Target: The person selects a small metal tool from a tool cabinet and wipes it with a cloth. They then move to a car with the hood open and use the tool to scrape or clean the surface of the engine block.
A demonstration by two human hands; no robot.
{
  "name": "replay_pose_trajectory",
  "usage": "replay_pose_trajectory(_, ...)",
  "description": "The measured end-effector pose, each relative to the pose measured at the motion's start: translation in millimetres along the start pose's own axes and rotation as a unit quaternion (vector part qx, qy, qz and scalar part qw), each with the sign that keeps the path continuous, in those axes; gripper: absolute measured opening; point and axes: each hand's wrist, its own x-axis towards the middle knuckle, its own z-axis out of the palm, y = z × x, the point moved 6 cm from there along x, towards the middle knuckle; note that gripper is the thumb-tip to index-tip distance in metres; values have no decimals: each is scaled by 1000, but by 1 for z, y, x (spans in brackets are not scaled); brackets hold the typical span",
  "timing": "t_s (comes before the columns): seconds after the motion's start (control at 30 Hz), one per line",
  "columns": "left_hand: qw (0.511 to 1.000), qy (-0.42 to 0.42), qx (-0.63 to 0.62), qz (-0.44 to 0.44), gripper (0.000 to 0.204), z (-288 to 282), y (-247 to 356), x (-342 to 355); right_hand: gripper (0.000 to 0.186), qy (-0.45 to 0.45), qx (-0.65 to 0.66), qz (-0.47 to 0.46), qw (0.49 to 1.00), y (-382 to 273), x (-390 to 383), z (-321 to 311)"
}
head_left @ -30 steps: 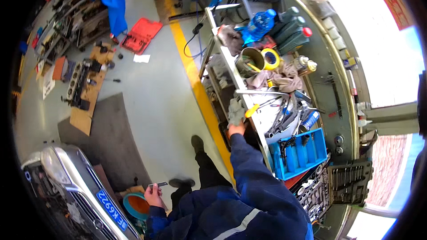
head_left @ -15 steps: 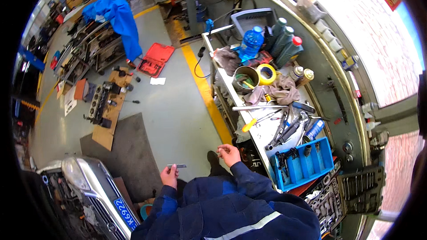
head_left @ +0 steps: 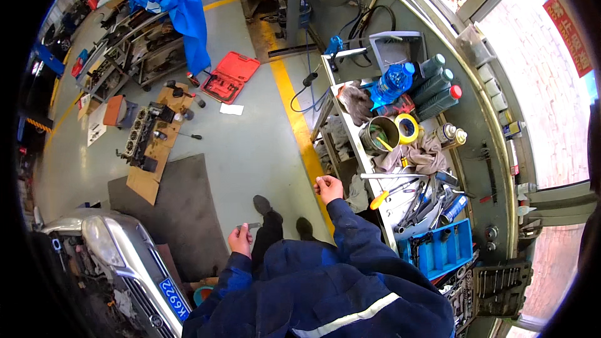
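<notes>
Metal, small and slim — a tool bit (head_left: 251,226) juts from the left hand (head_left: 240,240), whose fingers are closed around it, held low over the grey floor (head_left: 250,150). The right hand (head_left: 328,189) is loosely curled with fingertips pinched; whether anything sits in it cannot be told. Just right of that hand stands a cluttered workbench (head_left: 375,213) — an orange-handled screwdriver (head_left: 383,198) lies nearest. Left of the left hand is a silver car (head_left: 119,263).

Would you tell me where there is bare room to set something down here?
Bare floor lies between the dark mat, the yellow line and the red case. The workbench is crowded with tools.
</notes>
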Motion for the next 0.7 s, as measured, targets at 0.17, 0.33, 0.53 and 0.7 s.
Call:
replay_pose_trajectory(0.17, 998, 11, -47, -45, 31, -2, 31, 74, 12, 36, 40, 61, 997, -17, 23, 37)
replay_pose_trajectory(0.33, 996, -45, -31, -74, 33, 18, 66, 145, 17, 91, 18, 16, 996, -44, 52, 43)
replay_pose_trajectory(0.53, 991, -57, 24, -121, 32, 16, 60, 205, 22, 149, -42, 145, 977, 31, 67, 30)
replay_pose_trajectory(0.7, 983, -18, 26, -180, 31, -8, -4, 226, 25, 160, -92, 213, 959, 118, 101, 4)
